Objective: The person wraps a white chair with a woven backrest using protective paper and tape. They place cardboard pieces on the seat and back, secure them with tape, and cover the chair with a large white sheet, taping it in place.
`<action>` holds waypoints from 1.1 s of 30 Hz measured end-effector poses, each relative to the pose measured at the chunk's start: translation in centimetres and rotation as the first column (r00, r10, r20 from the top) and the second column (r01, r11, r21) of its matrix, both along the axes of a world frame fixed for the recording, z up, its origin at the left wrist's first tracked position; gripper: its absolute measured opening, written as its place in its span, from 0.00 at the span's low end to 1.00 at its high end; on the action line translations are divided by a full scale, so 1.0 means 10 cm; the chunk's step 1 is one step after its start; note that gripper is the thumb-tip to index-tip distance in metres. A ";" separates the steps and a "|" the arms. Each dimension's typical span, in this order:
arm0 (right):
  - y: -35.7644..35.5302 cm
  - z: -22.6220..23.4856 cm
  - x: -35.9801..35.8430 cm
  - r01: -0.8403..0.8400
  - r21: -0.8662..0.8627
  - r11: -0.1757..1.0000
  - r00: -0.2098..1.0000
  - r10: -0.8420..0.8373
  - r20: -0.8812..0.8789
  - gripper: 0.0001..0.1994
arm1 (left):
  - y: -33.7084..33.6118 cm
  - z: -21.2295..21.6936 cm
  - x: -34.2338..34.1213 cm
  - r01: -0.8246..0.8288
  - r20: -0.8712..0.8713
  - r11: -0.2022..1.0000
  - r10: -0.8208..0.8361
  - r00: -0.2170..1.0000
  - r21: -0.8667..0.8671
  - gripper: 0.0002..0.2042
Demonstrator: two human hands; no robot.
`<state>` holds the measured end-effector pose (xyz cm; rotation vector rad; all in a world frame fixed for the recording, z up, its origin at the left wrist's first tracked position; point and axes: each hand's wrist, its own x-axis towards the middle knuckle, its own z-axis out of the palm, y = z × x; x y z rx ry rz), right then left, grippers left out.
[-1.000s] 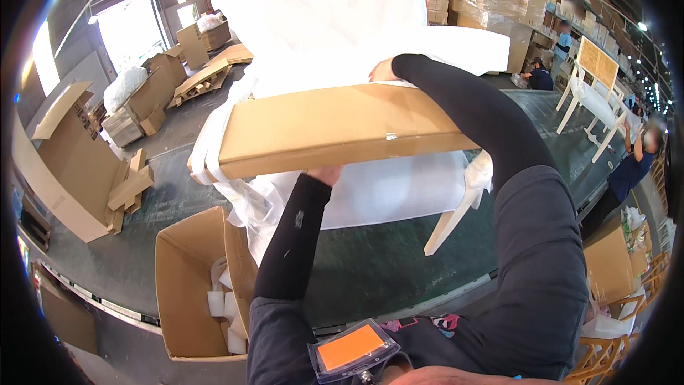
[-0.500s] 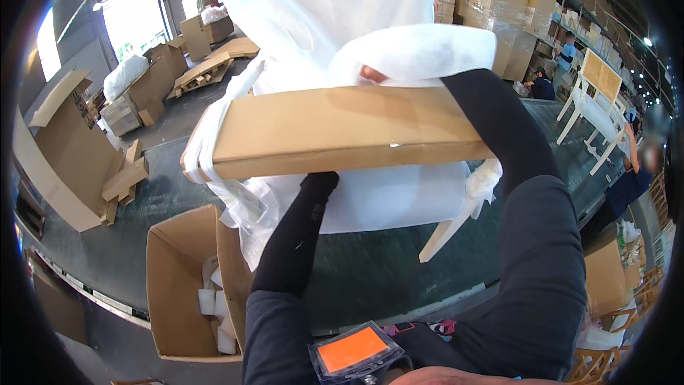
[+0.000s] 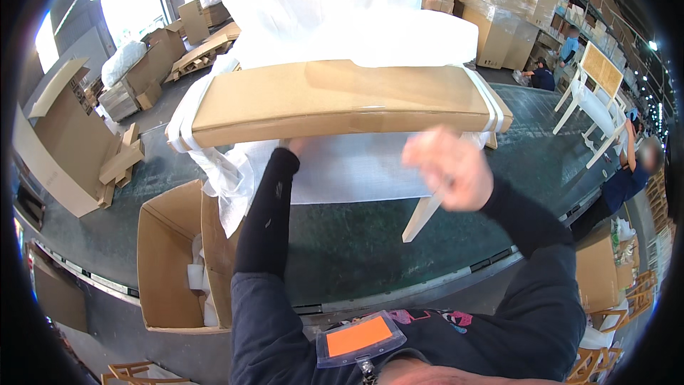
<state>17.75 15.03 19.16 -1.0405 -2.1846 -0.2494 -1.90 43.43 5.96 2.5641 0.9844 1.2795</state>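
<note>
Most of the left hand (image 3: 296,146) is hidden under the lower edge of the cardboard-wrapped panel (image 3: 342,100), so whether its fingers grip or merely press cannot be told; its black-sleeved arm reaches straight up to it. The right hand (image 3: 449,167) is blurred, raised free in front of the panel's right part, fingers seemingly loosely curled, holding nothing. White foam sheeting (image 3: 342,0) drapes above and below the panel, and a pale wooden leg (image 3: 420,217) juts out beneath.
</note>
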 end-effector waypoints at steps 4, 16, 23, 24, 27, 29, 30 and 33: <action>0.07 -0.81 -0.22 -0.116 -0.116 0.986 0.991 0.107 -0.075 0.10 | 0.11 0.11 0.11 -0.035 -0.065 0.998 0.038 0.997 0.055 0.19; 0.89 -0.99 -0.16 -0.396 -0.382 0.835 0.095 -0.376 -0.922 0.23 | -0.54 0.29 -0.29 0.234 -0.594 0.879 0.067 0.802 0.415 0.19; 0.88 -0.87 -0.48 -0.171 -0.262 0.950 0.317 -0.199 -0.928 0.27 | -1.84 0.07 -0.92 0.618 -0.563 0.786 -0.500 0.658 0.023 0.19; 0.85 -0.89 -0.55 -0.047 -0.215 0.975 0.393 -0.180 -0.902 0.26 | -2.08 -0.06 -0.97 0.631 -0.562 0.774 -0.543 0.624 -0.048 0.19; 0.56 -1.49 -0.35 0.251 -0.133 0.959 0.827 -0.284 -0.485 0.22 | -2.67 -0.38 -1.11 0.497 -0.742 0.772 -0.587 0.322 -0.395 0.18; 0.02 -2.36 -0.03 -0.833 0.089 0.547 -0.313 -0.331 -0.890 0.21 | -2.89 -0.74 -1.19 0.380 -0.584 0.692 -0.722 0.371 -0.614 0.19; -0.22 -2.66 -0.04 -0.756 -0.178 0.629 0.013 -0.258 -0.966 0.22 | -2.97 -0.88 -1.26 0.220 -0.473 0.596 -0.771 0.427 -0.772 0.19; -0.85 -2.94 -0.10 -0.268 -0.716 0.645 0.631 -0.444 -0.636 0.21 | -2.98 -1.12 -1.55 0.011 -0.476 0.508 -0.815 0.331 -0.861 0.25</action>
